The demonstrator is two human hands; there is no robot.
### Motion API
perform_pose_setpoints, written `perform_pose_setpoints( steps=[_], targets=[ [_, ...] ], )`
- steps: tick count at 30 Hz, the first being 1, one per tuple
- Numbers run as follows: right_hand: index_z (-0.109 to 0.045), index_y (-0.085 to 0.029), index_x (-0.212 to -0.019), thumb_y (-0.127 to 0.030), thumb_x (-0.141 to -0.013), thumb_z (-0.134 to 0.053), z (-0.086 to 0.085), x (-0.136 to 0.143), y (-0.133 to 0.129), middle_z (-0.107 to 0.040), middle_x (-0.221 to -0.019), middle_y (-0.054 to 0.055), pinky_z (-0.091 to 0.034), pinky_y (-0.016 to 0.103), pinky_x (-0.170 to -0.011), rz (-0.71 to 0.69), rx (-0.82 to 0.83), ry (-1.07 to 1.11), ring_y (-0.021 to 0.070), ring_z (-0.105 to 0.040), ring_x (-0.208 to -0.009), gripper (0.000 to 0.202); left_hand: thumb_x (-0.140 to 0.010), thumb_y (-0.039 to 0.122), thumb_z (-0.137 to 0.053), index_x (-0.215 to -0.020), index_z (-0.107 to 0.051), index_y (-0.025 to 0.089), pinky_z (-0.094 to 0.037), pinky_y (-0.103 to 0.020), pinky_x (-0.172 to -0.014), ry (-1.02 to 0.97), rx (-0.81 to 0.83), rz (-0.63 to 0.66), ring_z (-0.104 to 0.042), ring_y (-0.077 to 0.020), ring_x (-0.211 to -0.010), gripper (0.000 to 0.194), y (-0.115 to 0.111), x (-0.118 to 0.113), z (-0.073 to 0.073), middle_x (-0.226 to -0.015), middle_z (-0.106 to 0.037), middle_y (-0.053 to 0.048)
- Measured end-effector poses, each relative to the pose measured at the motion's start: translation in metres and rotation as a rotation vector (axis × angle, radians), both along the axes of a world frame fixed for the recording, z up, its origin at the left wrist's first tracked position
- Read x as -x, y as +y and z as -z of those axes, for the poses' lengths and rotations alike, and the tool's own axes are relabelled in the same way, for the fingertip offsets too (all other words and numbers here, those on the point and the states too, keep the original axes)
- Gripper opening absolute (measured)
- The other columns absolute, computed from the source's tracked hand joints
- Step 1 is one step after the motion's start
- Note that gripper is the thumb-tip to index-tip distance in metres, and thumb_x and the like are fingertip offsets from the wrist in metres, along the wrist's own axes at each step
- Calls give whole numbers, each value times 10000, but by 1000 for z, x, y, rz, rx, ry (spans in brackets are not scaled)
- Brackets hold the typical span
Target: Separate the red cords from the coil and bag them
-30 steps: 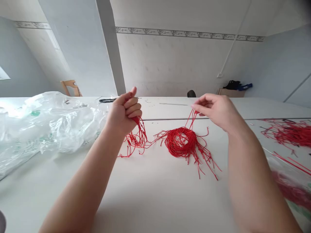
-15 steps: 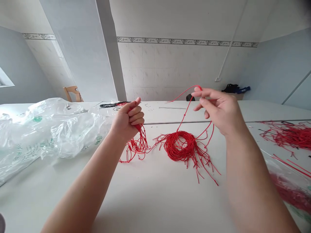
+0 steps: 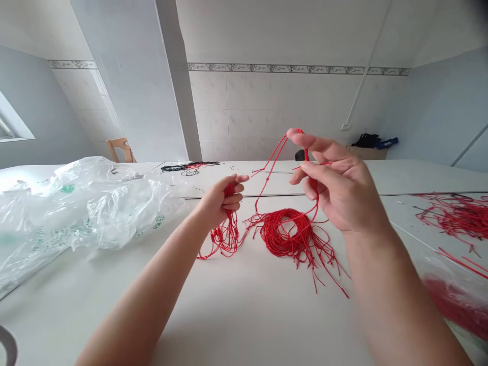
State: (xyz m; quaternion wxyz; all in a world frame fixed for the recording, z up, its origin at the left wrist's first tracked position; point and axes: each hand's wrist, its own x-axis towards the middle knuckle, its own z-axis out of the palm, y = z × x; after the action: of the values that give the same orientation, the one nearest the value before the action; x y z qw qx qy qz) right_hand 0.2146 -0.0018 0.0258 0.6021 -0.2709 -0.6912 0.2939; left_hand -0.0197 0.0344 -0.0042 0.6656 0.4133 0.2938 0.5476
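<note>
Left hand [image 3: 219, 199] moves nearer to frame centre, fist closed around red cord bundle [image 3: 231, 229]; right hand [image 3: 345, 183] holds looped red cord [image 3: 267, 179] in fingers, above coiled cords [image 3: 280, 246].

Red cords [image 3: 225, 237] in left fingers [image 3: 237, 197], cord loop [image 3: 306, 154] over right fingers [image 3: 319, 145], red coil [image 3: 270, 235] on white table [image 3: 244, 315]

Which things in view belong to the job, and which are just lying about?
In use:
left hand, gripping a bundle of thin red cords
right hand, holding a braided red cord
round coil of red cords

Apparently lying about:
crumpled clear plastic bag
black cord bundle
red-and-black cord tangle
</note>
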Motion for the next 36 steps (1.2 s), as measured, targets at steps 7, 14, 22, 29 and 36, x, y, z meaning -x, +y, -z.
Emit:
perform_pose_setpoints(
  steps=[7, 14, 22, 29, 36],
  targets=[
    [-698, -381, -1343, -327, -952, -607, 11, 15, 11, -556, -1575, 8, -582, 270, -588, -15, 52, 4, 194, -767, -985, 405, -1067, 500, -477, -965, -788, 97, -201, -189, -365, 177, 61, 254, -358, -72, -494, 519, 7, -6, 18, -803, -599, -85],
    [-609, -416, -1433, -333, -937, -594, 18, 14, 31, -422, -1685, -34, -615, 266, -685, 60, 138, 83, 199, -751, -1098, 503, -1087, 510, -390, -892, -796, 110, -187, -207, -382, 252, 3, 328, -232, -69, -462, 602, 4, -5, 14, -696, -525, -47],
    [-674, -294, -1298, -428, -935, -620, 33, 9, 55, -543, -1574, 57, -620, 309, -813, 0, 268, 42, 210, -752, -1076, 390, -1070, 390, -502, -1006, -833, 153, -222, -217, -414, 360, -128, 350, -196, -81, -467, 412, -7, -7, 9, -622, -486, -5],
    [-489, -303, -1516, -474, -939, -668, 49, 10, 59, -426, -1665, 111, -500, 506, -1116, 142, 256, -568, 330, -574, -1394, 629, -1063, 387, -592, -1026, -818, 154, -311, -178, -432, 186, -107, 114, -393, -80, -499, 327, -4, -6, 9, -615, -516, 4],
    [-693, -242, -1127, -355, -987, -594, 42, 36, 36, -728, -1245, 78, -557, 398, -888, 225, -73, -421, 246, -719, -1033, 205, -1100, 286, -499, -1026, -787, 170, -546, -220, -666, -55, -6, -70, -700, -117, -752, 319, -2, -5, 2, -894, -773, -60]
  ],
)
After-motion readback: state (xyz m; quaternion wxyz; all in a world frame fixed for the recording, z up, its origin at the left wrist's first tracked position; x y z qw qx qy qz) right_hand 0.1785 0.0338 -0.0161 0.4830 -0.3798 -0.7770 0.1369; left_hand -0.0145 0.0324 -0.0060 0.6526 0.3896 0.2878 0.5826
